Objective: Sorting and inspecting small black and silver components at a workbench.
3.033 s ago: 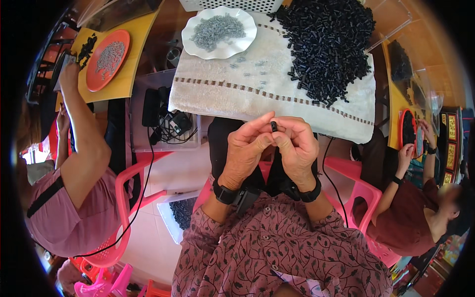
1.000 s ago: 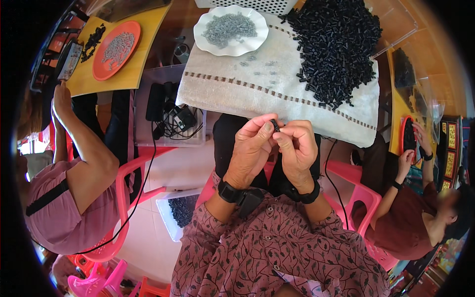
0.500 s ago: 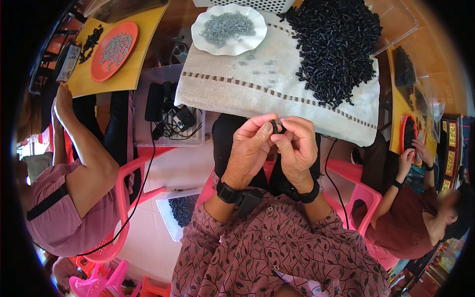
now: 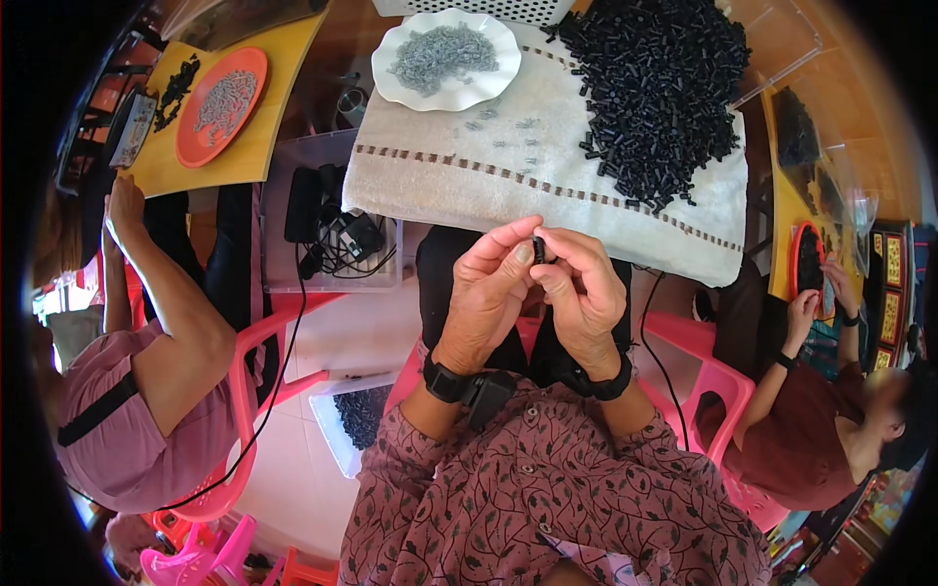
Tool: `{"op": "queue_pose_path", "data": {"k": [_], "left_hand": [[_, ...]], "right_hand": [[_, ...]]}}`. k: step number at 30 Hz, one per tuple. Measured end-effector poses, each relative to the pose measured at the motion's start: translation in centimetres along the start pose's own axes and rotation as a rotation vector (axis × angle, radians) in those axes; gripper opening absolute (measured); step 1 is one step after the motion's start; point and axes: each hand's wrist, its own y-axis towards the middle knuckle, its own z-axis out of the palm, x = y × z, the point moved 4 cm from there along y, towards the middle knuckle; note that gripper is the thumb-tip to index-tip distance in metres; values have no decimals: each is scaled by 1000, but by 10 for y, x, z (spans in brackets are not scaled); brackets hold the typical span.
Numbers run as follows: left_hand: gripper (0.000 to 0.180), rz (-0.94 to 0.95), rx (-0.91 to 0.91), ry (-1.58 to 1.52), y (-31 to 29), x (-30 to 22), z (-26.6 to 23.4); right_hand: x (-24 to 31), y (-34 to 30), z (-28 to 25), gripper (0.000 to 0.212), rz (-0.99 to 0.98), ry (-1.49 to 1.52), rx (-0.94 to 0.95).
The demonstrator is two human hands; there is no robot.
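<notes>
Landmark: white towel (image 4: 430, 186) with brown dashed stripes, spread over the table in front of the seated person.
Piece in hand: 1 small black cylindrical piece (image 4: 538, 250), roughly upright, held just off the towel's near edge, on the person's side; its lower part is hidden by fingers.
Left hand (image 4: 489, 293): thumb and forefinger pinched closed on the black piece; palm turned inward, other fingers curled.
Right hand (image 4: 589, 293): thumb and forefinger brought together on the same piece from its right side; exact contact partly hidden. Cannot tell whether a 2nd part sits between these fingertips.
Wrists: 2 dark bands, 1 per wrist, nearer the body than the towel.
Black stock: large heap of black pieces (image 4: 664, 98) on the towel's right side, reaching its far part.
Clear stock: scalloped white plate (image 4: 385, 83) at the towel's far left, bearing a pile of clear pieces (image 4: 445, 59); several loose clear pieces (image 4: 529, 124) lie on the towel between plate and heap.
Far edge: grey perforated container (image 4: 479, 11), beyond the towel's far side, cut off by the view.
Left of towel: clear bin (image 4: 376, 283) with black cables and adapters; farther left, a co-worker beside an orange plate (image 4: 186, 148).
Right of towel: another co-worker, both hands at a red-rimmed tray (image 4: 797, 239).
</notes>
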Motion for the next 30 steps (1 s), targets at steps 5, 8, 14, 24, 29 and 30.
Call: {"op": "queue_pose_path", "data": {"k": [5,8,14,24,29,30], "left_hand": [[53,39,140,274,-2,-9,15],[58,22,155,318,-3,-9,10],[53,25,135,405,-4,-8,7],[52,7,48,344,-6,-6,5],[48,5,11,275,-5,-6,6],[48,5,13,275,-5,-5,4]], "right_hand": [[-5,1,-9,31,119,136,-79],[-5,-2,-11,31,123,169,-75],[-3,-4,-12,30,155,204,-64],[-8,-3,-4,24,79,211,-83],[-7,-1,-1,21,58,250,-90],[-8,-1,-3,22,65,234,-80]]}}
